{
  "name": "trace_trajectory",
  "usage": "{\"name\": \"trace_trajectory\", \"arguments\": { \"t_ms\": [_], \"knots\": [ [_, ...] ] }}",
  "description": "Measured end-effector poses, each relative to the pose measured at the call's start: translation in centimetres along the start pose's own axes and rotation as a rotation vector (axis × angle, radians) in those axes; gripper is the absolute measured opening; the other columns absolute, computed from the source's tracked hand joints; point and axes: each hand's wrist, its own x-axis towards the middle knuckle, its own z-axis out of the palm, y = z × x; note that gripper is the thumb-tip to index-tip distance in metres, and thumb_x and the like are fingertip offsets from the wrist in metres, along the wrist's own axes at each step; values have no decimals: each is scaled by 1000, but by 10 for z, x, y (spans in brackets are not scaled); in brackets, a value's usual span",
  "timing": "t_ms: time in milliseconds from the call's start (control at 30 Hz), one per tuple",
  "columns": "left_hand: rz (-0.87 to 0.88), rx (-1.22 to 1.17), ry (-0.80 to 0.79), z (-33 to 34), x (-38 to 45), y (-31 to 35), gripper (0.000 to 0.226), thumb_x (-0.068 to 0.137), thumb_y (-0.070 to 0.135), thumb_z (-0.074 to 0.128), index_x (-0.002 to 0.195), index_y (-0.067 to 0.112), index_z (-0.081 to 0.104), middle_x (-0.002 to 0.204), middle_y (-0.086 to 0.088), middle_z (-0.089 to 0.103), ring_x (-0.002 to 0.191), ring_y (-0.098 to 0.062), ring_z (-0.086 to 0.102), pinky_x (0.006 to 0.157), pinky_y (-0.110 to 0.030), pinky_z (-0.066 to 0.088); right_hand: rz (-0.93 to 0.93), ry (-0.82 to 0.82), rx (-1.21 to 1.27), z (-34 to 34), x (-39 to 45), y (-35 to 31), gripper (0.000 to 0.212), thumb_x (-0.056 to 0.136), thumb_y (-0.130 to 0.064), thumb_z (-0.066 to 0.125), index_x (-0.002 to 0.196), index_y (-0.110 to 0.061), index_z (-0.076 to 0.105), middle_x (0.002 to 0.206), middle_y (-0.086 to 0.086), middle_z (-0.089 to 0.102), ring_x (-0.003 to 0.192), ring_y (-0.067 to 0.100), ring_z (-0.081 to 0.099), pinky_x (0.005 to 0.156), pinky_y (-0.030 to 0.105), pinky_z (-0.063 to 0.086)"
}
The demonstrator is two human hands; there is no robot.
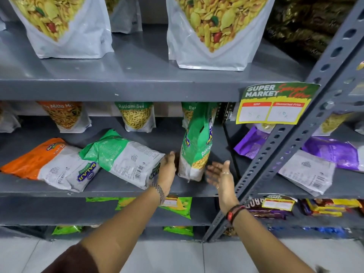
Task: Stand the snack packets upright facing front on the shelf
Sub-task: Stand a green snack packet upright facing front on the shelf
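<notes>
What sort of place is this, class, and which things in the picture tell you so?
Most likely a supermarket aisle. A price tag printed "Super Market", with MRP and discounted price boxes, hangs on a grey metal shelf, and branded snack packets fill several tiers.

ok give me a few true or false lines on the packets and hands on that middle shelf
1. The green Ratlami packet stands upright between both hands. True.
2. The right hand grips that packet tightly. False: it is open, palm facing the packet, with a gap showing.
3. The orange packet lies flat on the shelf. True.
4. The second green packet already stands facing front. False: it lies down, back and barcode showing.
5. The left hand is at the upright packet's left side. True.
</notes>
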Motion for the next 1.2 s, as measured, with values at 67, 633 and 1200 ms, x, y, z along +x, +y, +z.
{"name": "trace_trajectory", "arguments": {
  "t_ms": [67,633,1200],
  "knots": [
    [75,35,44,-1,-25,-13,52,97,36,32,142,10,35,151,-8,36,139,-22,34,119,-39,21,1,46,40,2,11,-21,61,97,-47,18,128,-5,49,125,15,58,119,32,54,94,39,42],
    [67,-19,-110,17,-34,-16,62,91,59,13,143,30,29,152,8,33,140,-7,28,120,-35,14,35,-78,126,8,11,-27,61,96,-48,9,136,-18,44,142,3,48,125,19,47,110,39,30],
    [-145,258,-335,-43,-32,-27,27,95,25,44,120,15,48,114,-6,59,92,-16,64,83,-25,49,-4,-177,-352,16,-13,1,15,94,-14,45,87,-21,57,101,3,59,81,12,57,65,20,47]
  ]
}}
